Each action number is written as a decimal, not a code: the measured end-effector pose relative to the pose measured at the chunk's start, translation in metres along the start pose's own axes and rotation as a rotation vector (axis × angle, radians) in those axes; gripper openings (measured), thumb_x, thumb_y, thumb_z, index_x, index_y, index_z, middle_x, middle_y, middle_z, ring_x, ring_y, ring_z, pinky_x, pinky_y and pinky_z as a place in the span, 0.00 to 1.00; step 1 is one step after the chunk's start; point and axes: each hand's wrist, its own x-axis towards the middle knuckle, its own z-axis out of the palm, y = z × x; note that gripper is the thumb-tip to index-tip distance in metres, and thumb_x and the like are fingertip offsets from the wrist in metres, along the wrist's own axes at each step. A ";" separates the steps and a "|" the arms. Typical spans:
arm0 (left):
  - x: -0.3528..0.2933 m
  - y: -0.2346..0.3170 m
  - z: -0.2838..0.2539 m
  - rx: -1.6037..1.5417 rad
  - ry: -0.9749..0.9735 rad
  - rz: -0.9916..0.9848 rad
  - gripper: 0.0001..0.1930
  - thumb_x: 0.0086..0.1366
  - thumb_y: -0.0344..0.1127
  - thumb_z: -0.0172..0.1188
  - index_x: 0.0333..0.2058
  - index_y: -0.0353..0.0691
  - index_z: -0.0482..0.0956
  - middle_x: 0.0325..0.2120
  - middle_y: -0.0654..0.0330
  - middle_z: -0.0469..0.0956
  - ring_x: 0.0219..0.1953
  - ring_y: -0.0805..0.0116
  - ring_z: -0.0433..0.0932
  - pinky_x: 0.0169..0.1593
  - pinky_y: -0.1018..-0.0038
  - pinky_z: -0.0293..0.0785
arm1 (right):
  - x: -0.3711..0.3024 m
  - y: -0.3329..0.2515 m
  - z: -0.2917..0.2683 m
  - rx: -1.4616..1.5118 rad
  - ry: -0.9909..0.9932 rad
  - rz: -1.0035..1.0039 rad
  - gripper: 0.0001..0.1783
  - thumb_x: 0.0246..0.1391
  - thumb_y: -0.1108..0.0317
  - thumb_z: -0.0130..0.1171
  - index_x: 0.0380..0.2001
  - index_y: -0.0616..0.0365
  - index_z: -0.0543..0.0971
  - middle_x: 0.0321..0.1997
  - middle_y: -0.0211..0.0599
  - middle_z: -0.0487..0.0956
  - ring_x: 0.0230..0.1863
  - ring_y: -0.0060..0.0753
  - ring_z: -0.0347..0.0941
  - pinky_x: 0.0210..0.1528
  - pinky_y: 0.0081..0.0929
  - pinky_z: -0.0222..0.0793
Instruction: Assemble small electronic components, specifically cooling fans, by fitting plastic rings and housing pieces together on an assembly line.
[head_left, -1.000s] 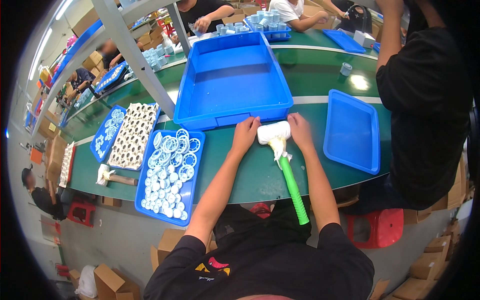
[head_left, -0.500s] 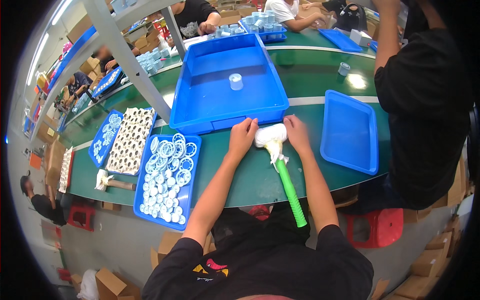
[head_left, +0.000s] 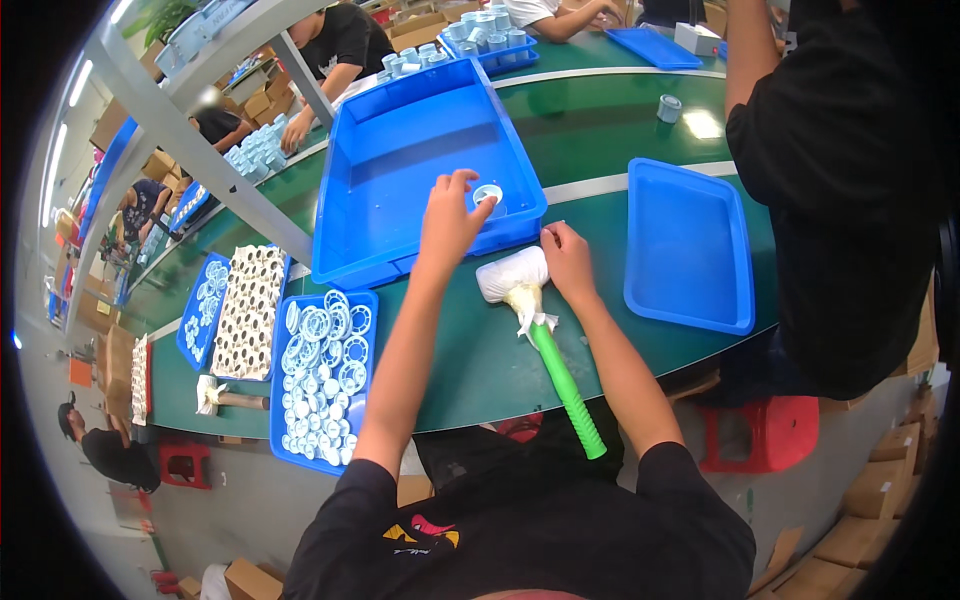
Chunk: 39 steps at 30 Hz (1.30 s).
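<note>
My left hand (head_left: 450, 220) reaches over the front of the large blue bin (head_left: 335, 235). Its thumb and forefinger are at a small pale-blue plastic cup (head_left: 488, 196), which is tilted near the bin's front right corner. Curled closed, my right hand (head_left: 567, 255) is beside that corner, with nothing visible in it. Left of it lies a mallet (head_left: 565, 380) with a green ribbed handle, its head wrapped in white cloth. The handle points toward me past the table edge.
Left of the bin is a blue tray (head_left: 372, 340) of pale-blue rings and caps. Beyond it are a perforated white tray (head_left: 248, 320) and a second wrapped mallet (head_left: 235, 398). A shallow blue tray (head_left: 690, 245) lies at right, beside a person in black (head_left: 840, 210). A metal post (head_left: 235, 185) stands left.
My left hand has moved from the bin's front edge into the bin. The pale-blue cup has come nearer, toward the front right corner. The view has shifted; my right hand stays by the mallet.
</note>
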 end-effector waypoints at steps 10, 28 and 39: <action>0.046 -0.058 0.026 0.103 -0.601 -0.102 0.34 0.52 0.50 0.77 0.57 0.49 0.77 0.53 0.43 0.76 0.54 0.44 0.78 0.58 0.59 0.75 | 0.003 0.001 0.006 -0.017 0.037 0.049 0.11 0.60 0.65 0.58 0.32 0.62 0.81 0.31 0.50 0.82 0.34 0.55 0.81 0.37 0.44 0.75; 0.016 0.001 -0.014 -0.078 -0.100 0.145 0.23 0.58 0.32 0.74 0.49 0.38 0.73 0.46 0.48 0.82 0.47 0.48 0.81 0.51 0.61 0.77 | 0.005 0.003 0.004 -0.021 -0.007 0.080 0.12 0.61 0.64 0.59 0.33 0.64 0.81 0.31 0.50 0.83 0.34 0.53 0.81 0.37 0.44 0.74; 0.001 0.071 -0.071 -0.273 0.103 0.158 0.21 0.56 0.24 0.73 0.47 0.39 0.74 0.54 0.52 0.80 0.53 0.58 0.81 0.57 0.67 0.76 | 0.005 0.002 0.004 -0.028 -0.025 0.055 0.13 0.62 0.64 0.58 0.34 0.65 0.81 0.30 0.50 0.83 0.32 0.50 0.81 0.36 0.41 0.74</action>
